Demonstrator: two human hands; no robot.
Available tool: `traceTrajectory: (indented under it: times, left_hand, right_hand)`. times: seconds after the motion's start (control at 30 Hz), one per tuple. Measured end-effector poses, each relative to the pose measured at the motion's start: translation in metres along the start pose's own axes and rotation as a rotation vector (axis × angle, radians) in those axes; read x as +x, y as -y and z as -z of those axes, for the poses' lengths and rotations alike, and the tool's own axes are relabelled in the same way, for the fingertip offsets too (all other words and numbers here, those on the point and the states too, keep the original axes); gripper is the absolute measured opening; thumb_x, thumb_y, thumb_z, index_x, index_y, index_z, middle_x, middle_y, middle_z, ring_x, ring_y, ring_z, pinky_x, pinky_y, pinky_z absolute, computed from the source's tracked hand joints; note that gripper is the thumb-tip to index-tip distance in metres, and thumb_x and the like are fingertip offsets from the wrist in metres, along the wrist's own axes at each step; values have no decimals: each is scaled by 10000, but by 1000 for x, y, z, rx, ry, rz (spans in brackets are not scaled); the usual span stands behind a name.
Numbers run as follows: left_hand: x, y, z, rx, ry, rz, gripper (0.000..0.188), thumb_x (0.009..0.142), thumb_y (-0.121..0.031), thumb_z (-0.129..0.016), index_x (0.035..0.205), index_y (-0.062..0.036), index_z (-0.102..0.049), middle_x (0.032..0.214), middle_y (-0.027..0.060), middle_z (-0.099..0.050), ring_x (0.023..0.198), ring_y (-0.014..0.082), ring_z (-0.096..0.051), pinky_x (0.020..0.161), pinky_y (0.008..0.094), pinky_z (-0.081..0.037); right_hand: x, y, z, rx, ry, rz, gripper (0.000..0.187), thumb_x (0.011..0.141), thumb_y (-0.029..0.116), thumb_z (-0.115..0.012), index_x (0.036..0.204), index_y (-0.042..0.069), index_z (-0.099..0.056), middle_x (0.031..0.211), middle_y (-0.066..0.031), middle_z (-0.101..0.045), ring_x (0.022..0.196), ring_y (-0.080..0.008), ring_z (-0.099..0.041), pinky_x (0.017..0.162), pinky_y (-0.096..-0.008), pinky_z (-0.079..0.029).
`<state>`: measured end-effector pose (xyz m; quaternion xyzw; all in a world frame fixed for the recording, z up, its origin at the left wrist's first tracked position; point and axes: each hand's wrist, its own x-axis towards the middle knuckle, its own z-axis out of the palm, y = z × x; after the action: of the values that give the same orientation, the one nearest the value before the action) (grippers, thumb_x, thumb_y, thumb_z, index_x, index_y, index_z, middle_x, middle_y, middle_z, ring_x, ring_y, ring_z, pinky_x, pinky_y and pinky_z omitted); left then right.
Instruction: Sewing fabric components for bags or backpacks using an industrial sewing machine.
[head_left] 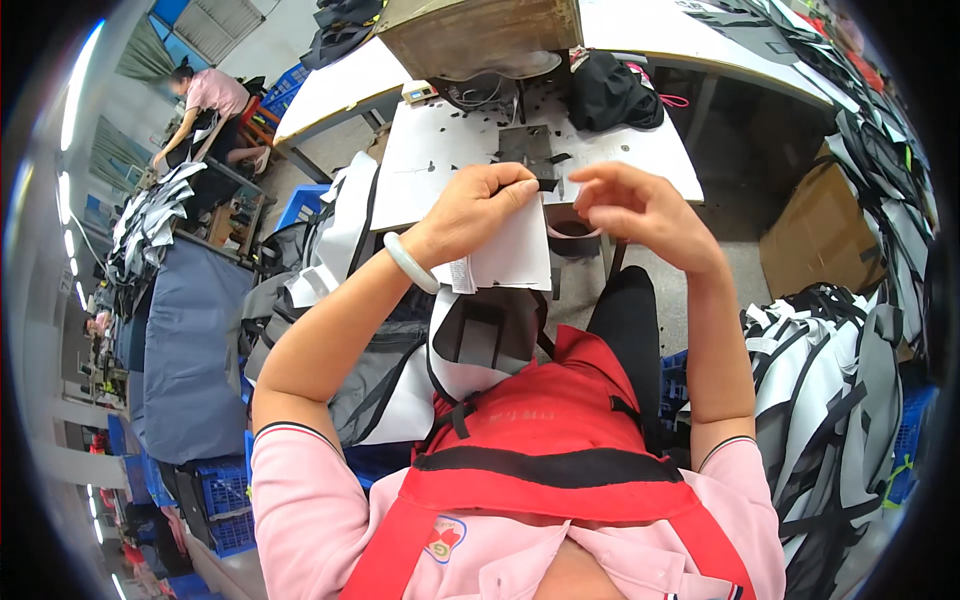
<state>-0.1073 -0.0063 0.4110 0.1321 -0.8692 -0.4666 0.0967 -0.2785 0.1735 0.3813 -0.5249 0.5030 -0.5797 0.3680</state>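
My left hand, with a pale bangle at the wrist, pinches the upper edge of a white fabric panel. A short black strip pokes out past its fingertips. The panel hangs down toward a grey and white bag piece lying by my lap. Just to the right, my right hand is raised with its fingers loosely bent and apart, nothing visible in them. Both hands are over the near edge of a white worktable.
A boxy, worn machine stands over the table, among black scraps. Black fabric lies at its right. Grey and white pieces are heaped left and right. A cardboard sheet leans at right. Another person works at far left.
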Motion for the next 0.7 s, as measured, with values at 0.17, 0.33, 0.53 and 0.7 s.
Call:
traceTrajectory:
  times: [0.17, 0.33, 0.53, 0.7]
  left_hand:
    - [10, 23, 2, -12, 88, -47, 225, 947, -212, -584, 1006, -1, -634, 834, -31, -598, 805, 46, -514, 728, 212, -442]
    - [20, 45, 7, -86, 68, -128, 206, 897, -165, -623, 988, 21, -632, 851, 17, -641, 795, 68, -545, 733, 241, -466]
    - [52, 74, 26, -280, 9, 7, 219, 886, -161, -634, 990, 31, -653, 863, 33, -660, 782, 84, -566, 708, 240, -472]
    - [78, 83, 34, -490, -1, 107, 209, 890, -123, -632, 1032, 29, -651, 885, 22, -654, 778, 76, -581, 699, 208, -459]
  right_hand:
    - [29, -19, -21, 6, -179, -35, 201, 897, 191, -678, 942, -3, -658, 763, 6, -616, 675, -50, -545, 604, -204, -460]
    - [52, -43, -31, 24, -220, -132, 161, 912, 188, -656, 931, 28, -651, 767, 16, -622, 677, -40, -559, 624, -190, -466]
    - [95, -54, -22, -30, -196, -142, 209, 940, 231, -614, 953, 22, -615, 773, 8, -572, 661, -62, -529, 616, -215, -459]
    - [125, -71, -12, -16, -231, -190, 262, 961, 284, -573, 963, 23, -584, 777, -4, -550, 693, -88, -521, 674, -238, -446]
